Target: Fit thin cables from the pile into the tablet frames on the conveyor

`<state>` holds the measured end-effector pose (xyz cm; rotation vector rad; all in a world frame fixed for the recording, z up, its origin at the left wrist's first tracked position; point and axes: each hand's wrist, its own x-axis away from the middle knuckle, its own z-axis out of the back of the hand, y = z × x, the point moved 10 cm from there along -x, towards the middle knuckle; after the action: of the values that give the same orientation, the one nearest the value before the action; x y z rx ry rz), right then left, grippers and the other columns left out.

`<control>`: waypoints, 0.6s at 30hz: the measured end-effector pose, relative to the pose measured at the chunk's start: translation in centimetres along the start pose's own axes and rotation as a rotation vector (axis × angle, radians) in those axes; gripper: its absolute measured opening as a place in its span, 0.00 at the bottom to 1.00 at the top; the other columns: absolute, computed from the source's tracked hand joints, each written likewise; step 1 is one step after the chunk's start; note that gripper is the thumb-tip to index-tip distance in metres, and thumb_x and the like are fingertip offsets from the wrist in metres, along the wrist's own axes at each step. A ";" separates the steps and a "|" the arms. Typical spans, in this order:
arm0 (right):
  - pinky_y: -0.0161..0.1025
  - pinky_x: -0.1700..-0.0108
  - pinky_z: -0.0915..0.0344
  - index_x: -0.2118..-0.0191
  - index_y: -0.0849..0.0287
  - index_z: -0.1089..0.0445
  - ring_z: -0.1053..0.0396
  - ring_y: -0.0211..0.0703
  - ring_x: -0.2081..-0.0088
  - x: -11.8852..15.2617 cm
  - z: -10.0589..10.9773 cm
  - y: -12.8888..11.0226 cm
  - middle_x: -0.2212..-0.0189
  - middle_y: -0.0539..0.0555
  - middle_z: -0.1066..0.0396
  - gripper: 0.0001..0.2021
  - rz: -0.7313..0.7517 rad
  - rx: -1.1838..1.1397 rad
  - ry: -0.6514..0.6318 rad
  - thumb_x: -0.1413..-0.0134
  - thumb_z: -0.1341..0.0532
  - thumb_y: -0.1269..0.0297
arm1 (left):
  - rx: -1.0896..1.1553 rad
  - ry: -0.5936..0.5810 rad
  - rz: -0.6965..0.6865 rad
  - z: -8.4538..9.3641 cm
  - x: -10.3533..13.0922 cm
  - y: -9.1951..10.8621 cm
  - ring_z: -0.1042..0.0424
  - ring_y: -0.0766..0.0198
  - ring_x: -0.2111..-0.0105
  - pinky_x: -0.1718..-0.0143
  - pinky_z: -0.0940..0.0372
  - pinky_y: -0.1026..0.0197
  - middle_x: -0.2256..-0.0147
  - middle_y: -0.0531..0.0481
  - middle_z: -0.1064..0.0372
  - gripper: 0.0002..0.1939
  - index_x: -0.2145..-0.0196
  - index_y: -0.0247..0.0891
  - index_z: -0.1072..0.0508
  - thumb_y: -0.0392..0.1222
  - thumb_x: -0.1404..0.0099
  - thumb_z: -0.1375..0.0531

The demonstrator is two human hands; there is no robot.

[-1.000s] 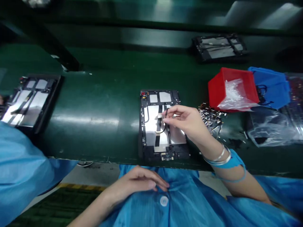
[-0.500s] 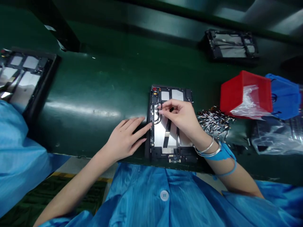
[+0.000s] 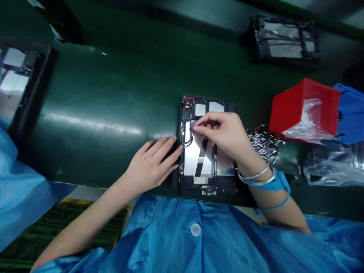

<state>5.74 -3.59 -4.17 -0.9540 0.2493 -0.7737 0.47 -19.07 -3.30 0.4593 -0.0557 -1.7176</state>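
Note:
In front of me on the green bench lies an opened tablet-like device, with silver panels, a black frame and a narrow circuit board along its left side. My right hand is over its upper middle, thumb and index finger pinched on a thin black cable. The cable curves down to the left edge of the device. There my left hand rests with spread fingers, its index fingertip touching the edge by the cable's end. A dark flat ribbon cable lies across the silver panel below my right hand.
Right of the device is a pile of small metallic-ended pieces. Beyond it stand a red bin with a clear bag and a blue bin. Similar devices lie in a stack at the back right. A co-worker's blue sleeve is at left.
My right hand has drawn slightly right along the cable, keeping its pinch. My left fingertip stays at the device's edge. The whole view has shifted a little.

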 end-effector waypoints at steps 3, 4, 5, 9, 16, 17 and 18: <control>0.36 0.70 0.43 0.74 0.60 0.25 0.37 0.34 0.75 -0.7 -0.4 0.0 0.81 0.47 0.32 0.02 -0.009 0.048 -0.055 0.55 0.33 0.68 | -0.025 -0.014 -0.049 0.2 -0.6 0.7 0.34 0.45 0.45 0.52 0.38 0.50 0.41 0.35 0.38 0.20 0.44 0.35 0.32 0.44 0.30 0.48; 0.36 0.70 0.44 0.74 0.60 0.25 0.38 0.34 0.75 -0.9 -0.5 0.0 0.81 0.47 0.32 0.02 -0.014 0.064 -0.066 0.56 0.33 0.68 | -0.033 -0.026 -0.065 0.1 -0.8 0.9 0.35 0.44 0.44 0.51 0.38 0.50 0.40 0.35 0.39 0.21 0.43 0.34 0.33 0.44 0.30 0.48; 0.36 0.70 0.44 0.74 0.60 0.25 0.38 0.34 0.76 -1.1 -0.6 0.1 0.81 0.47 0.32 0.02 -0.019 0.081 -0.075 0.56 0.33 0.69 | -0.037 -0.045 -0.076 -0.1 -1.0 0.9 0.36 0.44 0.43 0.50 0.39 0.49 0.40 0.34 0.41 0.22 0.42 0.33 0.34 0.45 0.29 0.49; 0.37 0.70 0.46 0.75 0.60 0.25 0.39 0.34 0.76 -1.4 -0.9 0.0 0.81 0.47 0.33 0.02 -0.030 0.149 -0.105 0.55 0.34 0.70 | -0.024 -0.110 -0.088 -0.9 -1.4 0.6 0.39 0.43 0.41 0.48 0.41 0.47 0.38 0.34 0.44 0.25 0.41 0.33 0.35 0.50 0.28 0.52; 0.37 0.71 0.47 0.75 0.59 0.26 0.40 0.34 0.76 -1.4 -1.0 -0.1 0.81 0.47 0.34 0.03 -0.069 0.233 -0.106 0.54 0.34 0.71 | -0.061 -0.157 -0.157 -1.4 -1.4 0.9 0.42 0.44 0.39 0.46 0.43 0.47 0.37 0.36 0.45 0.28 0.39 0.32 0.37 0.52 0.27 0.55; 0.38 0.71 0.47 0.75 0.58 0.26 0.41 0.34 0.77 -1.4 -1.0 -0.2 0.81 0.47 0.34 0.03 -0.074 0.241 -0.106 0.54 0.34 0.71 | -0.037 -0.171 -0.166 -1.5 -1.4 1.0 0.43 0.45 0.38 0.45 0.44 0.47 0.37 0.37 0.45 0.28 0.39 0.32 0.38 0.53 0.27 0.56; 0.38 0.71 0.46 0.75 0.58 0.26 0.41 0.35 0.77 -1.4 -1.0 -0.2 0.82 0.47 0.34 0.04 -0.077 0.248 -0.107 0.54 0.34 0.71 | -0.006 -0.181 -0.176 -1.6 -1.4 1.0 0.44 0.45 0.38 0.44 0.44 0.47 0.37 0.37 0.45 0.28 0.38 0.31 0.39 0.53 0.27 0.56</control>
<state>4.16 -3.34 -4.78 -0.7706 0.0218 -0.8008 2.15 -17.61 -4.11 0.3104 -0.1446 -1.9289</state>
